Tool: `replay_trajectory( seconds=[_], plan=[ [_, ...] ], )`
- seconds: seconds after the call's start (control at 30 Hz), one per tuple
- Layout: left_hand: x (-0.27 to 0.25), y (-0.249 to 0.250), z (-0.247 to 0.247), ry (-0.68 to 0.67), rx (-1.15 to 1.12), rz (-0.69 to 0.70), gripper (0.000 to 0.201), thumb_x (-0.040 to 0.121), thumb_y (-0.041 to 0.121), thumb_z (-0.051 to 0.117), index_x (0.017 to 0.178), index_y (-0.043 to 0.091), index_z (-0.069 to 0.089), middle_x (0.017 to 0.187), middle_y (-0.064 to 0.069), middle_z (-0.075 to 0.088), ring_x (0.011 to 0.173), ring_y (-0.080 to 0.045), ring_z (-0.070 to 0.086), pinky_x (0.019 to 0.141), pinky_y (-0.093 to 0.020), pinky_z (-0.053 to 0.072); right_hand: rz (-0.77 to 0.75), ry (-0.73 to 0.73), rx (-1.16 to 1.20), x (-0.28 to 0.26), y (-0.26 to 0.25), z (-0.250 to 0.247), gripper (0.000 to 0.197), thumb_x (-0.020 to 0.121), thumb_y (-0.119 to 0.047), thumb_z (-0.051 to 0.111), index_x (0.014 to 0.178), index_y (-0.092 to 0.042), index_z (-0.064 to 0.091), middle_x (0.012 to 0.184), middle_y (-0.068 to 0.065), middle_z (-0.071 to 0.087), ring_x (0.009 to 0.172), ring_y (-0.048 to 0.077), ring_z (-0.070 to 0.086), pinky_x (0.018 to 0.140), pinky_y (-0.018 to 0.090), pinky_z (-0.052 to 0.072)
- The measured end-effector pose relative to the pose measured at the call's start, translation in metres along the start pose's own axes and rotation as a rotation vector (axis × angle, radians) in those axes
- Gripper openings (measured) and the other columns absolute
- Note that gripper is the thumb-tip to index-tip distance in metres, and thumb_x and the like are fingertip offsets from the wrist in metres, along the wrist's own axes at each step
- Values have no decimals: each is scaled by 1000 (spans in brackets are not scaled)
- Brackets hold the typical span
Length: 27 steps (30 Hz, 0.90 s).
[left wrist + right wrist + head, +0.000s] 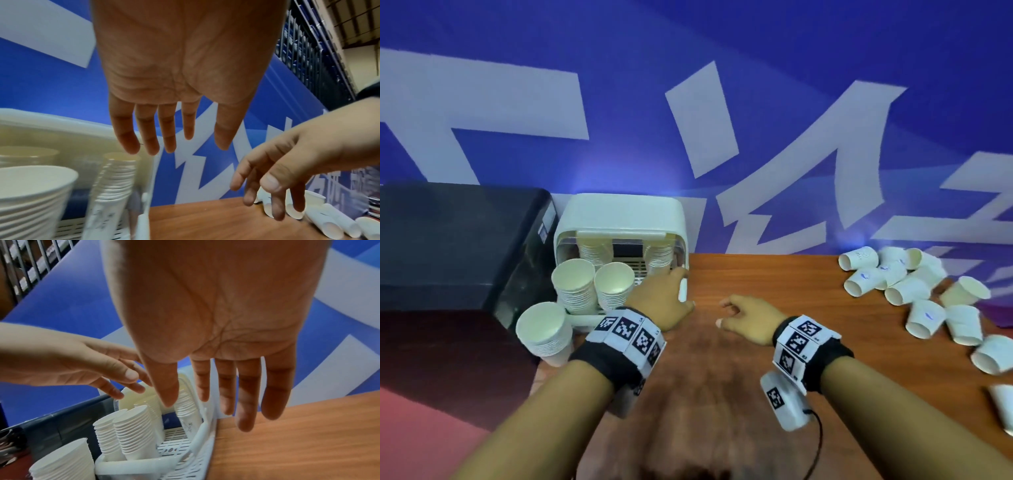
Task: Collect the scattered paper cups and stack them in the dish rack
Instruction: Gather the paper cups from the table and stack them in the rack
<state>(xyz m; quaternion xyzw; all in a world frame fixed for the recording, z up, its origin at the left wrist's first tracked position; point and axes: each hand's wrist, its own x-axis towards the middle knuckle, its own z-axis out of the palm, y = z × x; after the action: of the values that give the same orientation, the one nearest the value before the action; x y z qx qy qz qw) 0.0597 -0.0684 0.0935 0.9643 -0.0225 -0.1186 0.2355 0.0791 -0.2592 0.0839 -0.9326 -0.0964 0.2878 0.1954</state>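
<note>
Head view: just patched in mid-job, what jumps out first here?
The loose cups lie tipped in a heap at the table's far right. Opposite, at its left end, the white rack holds tall upright stacks, with one more stack standing just outside it. Both hands are empty: the left hand is by the rack, the right hand hovers over bare wood.

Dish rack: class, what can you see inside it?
Inside the dish rack, four stacks of paper cups stand upright on its slatted floor. The back two sit partly hidden under its cover.
</note>
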Motion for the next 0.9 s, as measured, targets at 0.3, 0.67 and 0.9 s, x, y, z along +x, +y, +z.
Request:
replay_trajectory(
  seconds=[0.3, 0.67, 0.9],
  plan=[
    [3, 157, 93, -73, 13, 8, 57, 86, 42, 61, 137, 27, 40, 137, -4, 47, 123, -23, 49, 100, -43, 44, 65, 38, -22, -76, 188, -52, 50, 91, -42, 57, 135, -21, 46, 133, 3, 53, 121, 18, 51, 100, 28, 38],
    [22, 242, 143, -163, 22, -3, 59, 88, 43, 59, 140, 27, 36, 138, -3, 47, 123, -22, 49, 101, -40, 44, 110, 72, 36, -104, 287, -87, 51, 91, -38, 59, 136, -21, 44, 134, 6, 51, 121, 19, 51, 100, 29, 39],
    [74, 287, 160, -197, -26, 56, 57, 89, 41, 58, 139, 25, 36, 138, -3, 47, 125, -22, 48, 102, -40, 42, 173, 108, 15, -103, 328, -121, 54, 90, -40, 58, 138, -22, 42, 132, 5, 50, 120, 19, 50, 101, 28, 38]
  ],
)
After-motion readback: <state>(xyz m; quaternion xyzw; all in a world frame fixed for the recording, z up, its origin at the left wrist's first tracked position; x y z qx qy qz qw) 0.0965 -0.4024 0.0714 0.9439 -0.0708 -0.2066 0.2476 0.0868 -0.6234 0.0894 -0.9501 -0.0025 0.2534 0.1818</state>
